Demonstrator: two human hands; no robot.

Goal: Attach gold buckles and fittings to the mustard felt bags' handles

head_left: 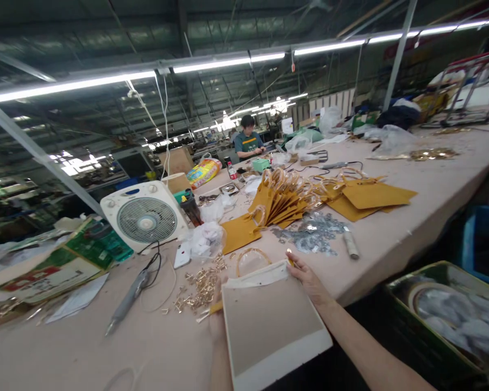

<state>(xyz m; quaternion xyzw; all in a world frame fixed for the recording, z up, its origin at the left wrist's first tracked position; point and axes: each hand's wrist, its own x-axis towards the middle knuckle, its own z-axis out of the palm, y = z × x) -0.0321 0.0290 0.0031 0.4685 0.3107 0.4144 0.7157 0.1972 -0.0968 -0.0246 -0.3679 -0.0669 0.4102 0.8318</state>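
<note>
A flat grey-beige panel (277, 317) with off-white borders is held up close to me, tilted. My left hand (217, 312) grips its left edge, partly hidden behind it, beside a short mustard tab with a pale metal-looking end. With bent fingers, my right hand (303, 274) pinches the upper right corner, where a small gold-coloured fitting shows. Above the panel's top edge curves a clear ring-shaped handle (250, 255). Small gold-coloured metal pieces (201, 285) lie heaped near my left hand. Beyond my right hand spreads a pile of flat silver metal plates (315, 231).
Mustard pieces with ring handles (279, 203) are stacked ahead. A corded grey power screwdriver (128, 304), a white phone (182, 255) and a box fan (146, 217) stand left. A cardboard box (436, 320) sits low right. Another person (248, 140) works across the table.
</note>
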